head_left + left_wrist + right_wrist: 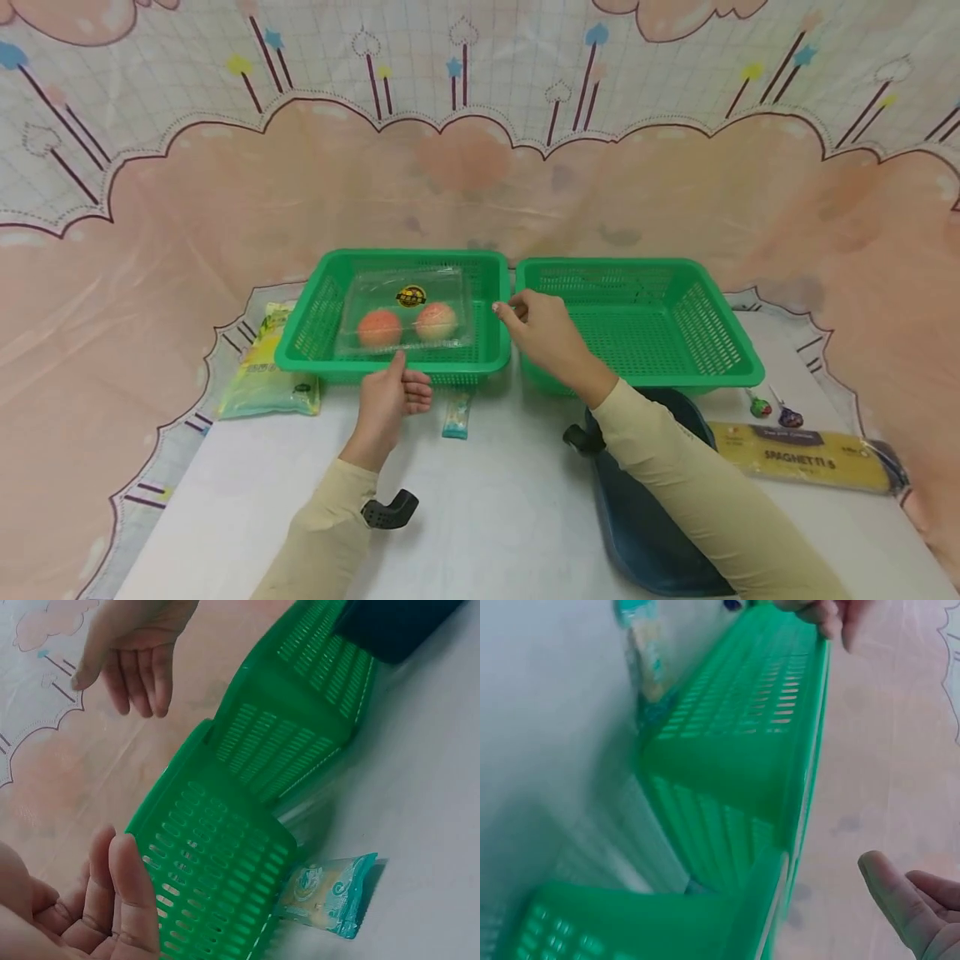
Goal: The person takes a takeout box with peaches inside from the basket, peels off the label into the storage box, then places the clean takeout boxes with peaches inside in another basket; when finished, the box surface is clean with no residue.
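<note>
In the head view my left hand (386, 404) is at the near rim of the left green basket (300, 364), thumb up and fingers loosely bent, holding nothing. A clear plastic clamshell box (375, 287) with two round pink-orange fruits lies in that basket; they look like peaches. My right hand (551, 333) hovers over the gap between this basket and the right green basket (723, 333). Its fingers hang relaxed in the left wrist view, with nothing visible in them. A small teal-and-clear snack packet (456, 415) lies on the table before the left basket.
Left of the baskets leans a yellow-green bag (273, 375). A dark blue tray-like container (637, 517) lies under my right forearm. To the right are a spaghetti pack (802, 458) and two lollipops, one green-red (760, 407) and one dark (791, 417). A patterned cloth (450, 183) hangs behind.
</note>
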A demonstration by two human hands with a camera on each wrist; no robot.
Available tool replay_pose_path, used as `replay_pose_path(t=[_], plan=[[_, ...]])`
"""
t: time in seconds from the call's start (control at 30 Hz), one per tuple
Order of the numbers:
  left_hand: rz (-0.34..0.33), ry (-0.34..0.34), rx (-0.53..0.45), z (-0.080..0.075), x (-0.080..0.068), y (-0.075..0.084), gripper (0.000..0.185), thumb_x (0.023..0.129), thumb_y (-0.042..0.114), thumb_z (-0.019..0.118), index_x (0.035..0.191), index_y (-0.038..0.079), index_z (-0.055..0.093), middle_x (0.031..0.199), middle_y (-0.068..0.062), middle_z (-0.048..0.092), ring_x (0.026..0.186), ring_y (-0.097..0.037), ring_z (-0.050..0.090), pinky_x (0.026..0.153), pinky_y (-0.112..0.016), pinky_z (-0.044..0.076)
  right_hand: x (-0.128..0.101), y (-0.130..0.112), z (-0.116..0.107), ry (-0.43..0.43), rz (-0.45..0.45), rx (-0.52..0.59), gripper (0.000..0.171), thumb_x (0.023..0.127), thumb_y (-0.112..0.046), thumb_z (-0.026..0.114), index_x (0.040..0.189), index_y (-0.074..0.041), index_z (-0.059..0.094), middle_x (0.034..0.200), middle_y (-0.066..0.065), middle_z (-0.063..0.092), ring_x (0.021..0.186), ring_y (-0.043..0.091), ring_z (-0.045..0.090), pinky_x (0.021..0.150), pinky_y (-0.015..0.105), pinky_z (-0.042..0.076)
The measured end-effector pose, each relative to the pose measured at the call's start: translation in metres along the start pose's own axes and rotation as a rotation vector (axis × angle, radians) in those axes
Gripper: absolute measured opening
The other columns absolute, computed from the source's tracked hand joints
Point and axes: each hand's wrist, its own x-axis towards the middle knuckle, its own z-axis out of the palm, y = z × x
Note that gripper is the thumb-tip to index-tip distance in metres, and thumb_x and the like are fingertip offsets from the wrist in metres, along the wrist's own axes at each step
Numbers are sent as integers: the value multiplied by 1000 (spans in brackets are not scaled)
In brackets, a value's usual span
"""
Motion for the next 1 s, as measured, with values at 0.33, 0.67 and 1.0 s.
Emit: replay_pose_path(t=[0.33, 0.67, 1.0], plan=[[-50, 5, -34, -6, 4, -22, 72, 114, 48, 36, 123, -17, 66, 78, -3, 75, 73, -15, 75, 68, -26, 64, 16, -13, 24, -44, 52, -5, 42, 110, -42, 54, 107, -5, 74, 73, 4, 63, 61, 17, 54, 59, 33, 48], [-25, -22, -123, -3, 8, -27, 68, 115, 41, 37, 127, -21, 61, 84, -5, 77, 80, -17, 76, 71, -26, 65, 30, -11, 34, -196, 196, -22, 55, 110, -45, 52, 77, -5, 71, 59, 10, 64, 55, 18, 62, 57, 32, 50], [-27, -36, -147, -8, 9, -20, 65, 115, 40, 37, 129, -20, 60, 84, -4, 76, 81, -17, 76, 73, -26, 64, 52, -26, 49, -384, 340, -16, 60, 109, -48, 51, 126, 8, 62, 128, 26, 67, 89, 30, 75, 86, 42, 62]])
